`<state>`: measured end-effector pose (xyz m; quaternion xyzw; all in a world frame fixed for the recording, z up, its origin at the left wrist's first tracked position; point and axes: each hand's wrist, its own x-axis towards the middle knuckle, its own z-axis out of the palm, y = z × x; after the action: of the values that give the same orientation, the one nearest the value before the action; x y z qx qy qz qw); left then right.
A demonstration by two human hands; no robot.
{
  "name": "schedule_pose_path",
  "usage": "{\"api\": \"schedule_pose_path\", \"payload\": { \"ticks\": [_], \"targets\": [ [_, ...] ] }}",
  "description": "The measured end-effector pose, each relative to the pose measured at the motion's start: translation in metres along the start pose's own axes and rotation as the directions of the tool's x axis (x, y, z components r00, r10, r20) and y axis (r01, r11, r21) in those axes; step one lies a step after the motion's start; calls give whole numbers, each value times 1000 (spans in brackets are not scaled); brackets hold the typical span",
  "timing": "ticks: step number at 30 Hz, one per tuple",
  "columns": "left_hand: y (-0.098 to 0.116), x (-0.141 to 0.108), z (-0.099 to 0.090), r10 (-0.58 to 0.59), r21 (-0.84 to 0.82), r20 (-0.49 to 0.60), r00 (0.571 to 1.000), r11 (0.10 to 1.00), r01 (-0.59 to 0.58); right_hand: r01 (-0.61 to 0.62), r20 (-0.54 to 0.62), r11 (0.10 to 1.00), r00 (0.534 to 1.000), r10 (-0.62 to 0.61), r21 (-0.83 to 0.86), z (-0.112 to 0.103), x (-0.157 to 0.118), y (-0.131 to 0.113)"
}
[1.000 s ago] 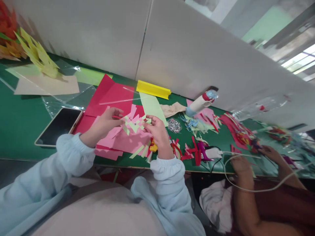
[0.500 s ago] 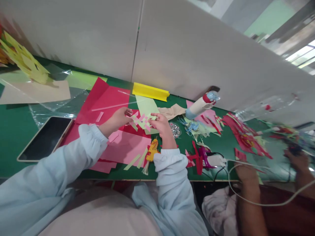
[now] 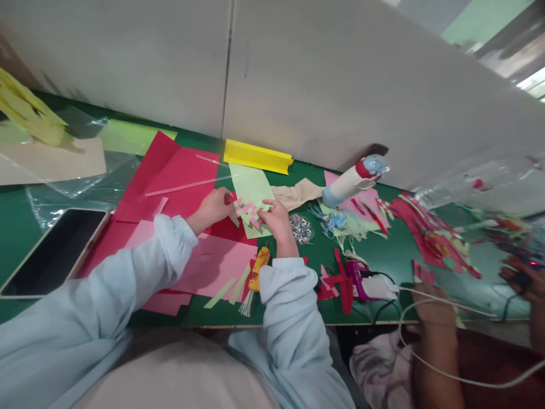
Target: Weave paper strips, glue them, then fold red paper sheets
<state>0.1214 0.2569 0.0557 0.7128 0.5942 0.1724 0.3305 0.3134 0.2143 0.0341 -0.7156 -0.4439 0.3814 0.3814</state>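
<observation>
Between my two hands is a small woven piece of pink and pale green paper strips. My left hand pinches its left side, fingers curled. My right hand grips the right side with thumb and fingers. Beneath it lie a pale green sheet, red paper and pink paper. An orange glue gun rests by my right sleeve, and loose pale green strips are left of it. A round container of small beads sits just right of my right hand.
A phone lies at left. Along the wall are a folded yellow paper and a bottle. A purple device with a white plug and cable sits at right, near a co-worker's hand. Tangled threads lie behind.
The view has shifted slightly, so the phone and papers sit further left. Both hands keep hold of the woven paper piece, now held lower over the pale green sheet.
</observation>
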Motion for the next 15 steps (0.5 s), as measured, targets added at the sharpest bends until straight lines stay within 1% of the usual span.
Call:
{"api": "schedule_pose_path", "payload": {
  "ticks": [6,10,13,15],
  "targets": [
    [1,-1,0,74,181,5,997,981,-74,30,-38,983,999,-38,-183,-1,1,6],
    [3,-8,-7,148,328,14,989,934,-144,43,-69,944,995,-69,-328,-5,-2,3],
    [5,-19,-9,263,424,79,962,864,-271,72,-88,891,988,-124,-448,-11,-8,-3],
    [6,-29,-7,350,464,158,923,799,-382,108,-85,841,980,-179,-530,-16,-13,-9]
  ]
}}
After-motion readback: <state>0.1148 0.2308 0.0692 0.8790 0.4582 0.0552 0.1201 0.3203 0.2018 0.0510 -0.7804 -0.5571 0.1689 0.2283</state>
